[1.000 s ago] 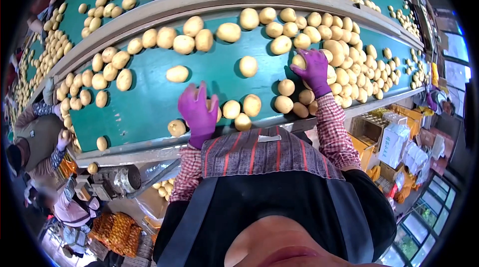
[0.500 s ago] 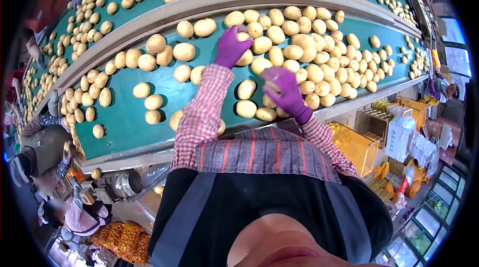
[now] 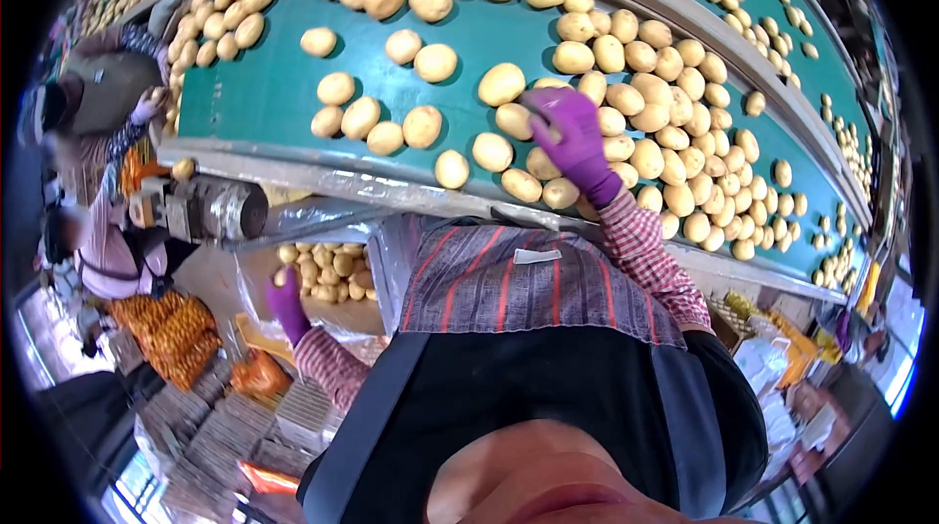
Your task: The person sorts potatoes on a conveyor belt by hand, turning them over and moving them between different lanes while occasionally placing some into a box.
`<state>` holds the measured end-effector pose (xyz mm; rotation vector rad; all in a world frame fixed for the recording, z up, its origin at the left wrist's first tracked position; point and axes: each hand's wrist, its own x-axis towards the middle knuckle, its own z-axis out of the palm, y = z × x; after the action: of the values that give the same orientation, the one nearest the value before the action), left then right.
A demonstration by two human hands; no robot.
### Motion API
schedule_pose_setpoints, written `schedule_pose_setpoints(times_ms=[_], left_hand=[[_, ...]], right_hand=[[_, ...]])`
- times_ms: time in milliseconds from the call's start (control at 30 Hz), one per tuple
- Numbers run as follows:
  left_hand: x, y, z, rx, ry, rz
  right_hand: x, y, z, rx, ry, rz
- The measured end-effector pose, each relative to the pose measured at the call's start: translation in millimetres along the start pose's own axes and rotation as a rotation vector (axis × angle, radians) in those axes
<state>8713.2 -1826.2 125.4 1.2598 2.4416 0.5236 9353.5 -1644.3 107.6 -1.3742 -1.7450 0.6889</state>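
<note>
My left hand (image 3: 287, 305), in a purple glove, is low at the left, beside a container of potatoes (image 3: 331, 270) below the conveyor's edge. Its fingers are closed on a potato (image 3: 282, 276). Over the green conveyor belt (image 3: 284, 84), my right hand (image 3: 572, 136), gloved the same way, is slightly blurred. The fingers are bent and the thumb stands apart, with no potato visibly gripped. Close to its fingertips lies a single potato (image 3: 514, 121). A dense group of potatoes (image 3: 675, 167) spreads to the right of this hand, and looser ones lie to the left.
A metal rail (image 3: 333, 169) runs along the belt's near side, with a motor (image 3: 210, 208) below it. Another person (image 3: 108, 93) works at the far left. An orange net sack of potatoes (image 3: 166, 333) and stacked crates (image 3: 215, 436) stand on the floor.
My left hand has gone from the potatoes on the belt down to the container at the left. My right hand remains over the belt. The view has turned, shifting the scene.
</note>
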Motion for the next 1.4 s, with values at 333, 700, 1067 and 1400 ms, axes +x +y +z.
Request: schedule_pose_setpoints(times_ms=[333, 700, 1067, 1400], left_hand=[[-113, 340, 208, 0.025, 0.101, 1.052], [-191, 476, 305, 0.140, -0.315, 1.048], [122, 462, 272, 0.350, 0.553, 0.552], [-71, 451, 132, -0.625, 0.100, 0.554]], right_hand=[[-62, -8, -30, -0.457, -0.156, -0.198], [-98, 61, -117, -0.653, -0.130, 0.012], [-161, 140, -238, -0.804, 0.193, 0.200], [-186, 179, -296, -0.443, 0.478, 0.225]])
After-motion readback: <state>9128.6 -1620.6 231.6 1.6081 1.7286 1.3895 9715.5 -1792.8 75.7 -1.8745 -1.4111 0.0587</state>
